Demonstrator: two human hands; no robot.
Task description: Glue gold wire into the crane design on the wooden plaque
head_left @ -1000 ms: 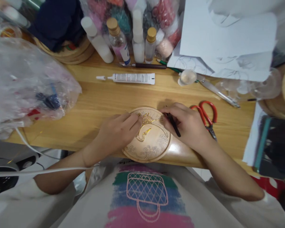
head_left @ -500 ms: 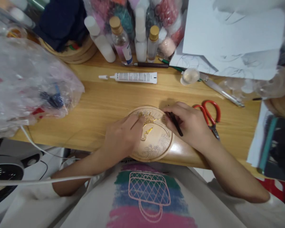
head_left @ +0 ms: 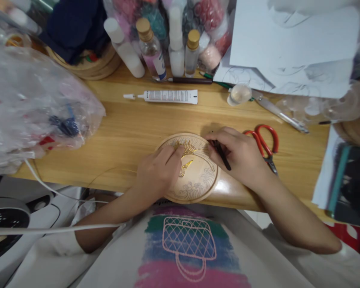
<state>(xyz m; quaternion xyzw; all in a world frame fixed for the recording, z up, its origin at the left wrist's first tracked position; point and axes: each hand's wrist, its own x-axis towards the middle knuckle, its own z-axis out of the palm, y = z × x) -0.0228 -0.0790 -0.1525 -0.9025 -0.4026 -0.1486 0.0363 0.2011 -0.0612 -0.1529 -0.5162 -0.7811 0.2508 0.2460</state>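
Note:
A round wooden plaque [head_left: 198, 176] lies at the table's front edge, printed with fine lines of waves and a bird. Gold wire [head_left: 189, 149] is laid along part of the drawing, and a gold outline [head_left: 186, 167] stands out lower down. My left hand [head_left: 160, 168] rests on the plaque's left side, fingers closed at the gold wire; its fingertips are partly hidden. From beneath this hand a thin strand of wire curves off to the left. At the plaque's right rim, my right hand [head_left: 237, 154] is closed around black tweezers [head_left: 222, 155], whose tips I cannot make out.
Red-handled pliers [head_left: 267, 146] lie right of my right hand. Behind the plaque are a glue tube [head_left: 171, 96], a small clear cup [head_left: 240, 94] and a craft knife [head_left: 282, 114]. Bottles [head_left: 152, 52] and papers [head_left: 288, 48] line the back. A plastic bag [head_left: 42, 104] fills the left.
My left hand and forearm have shifted slightly to the right. More of the trailing wire's curve shows at the left. My right hand keeps its place with the tweezers.

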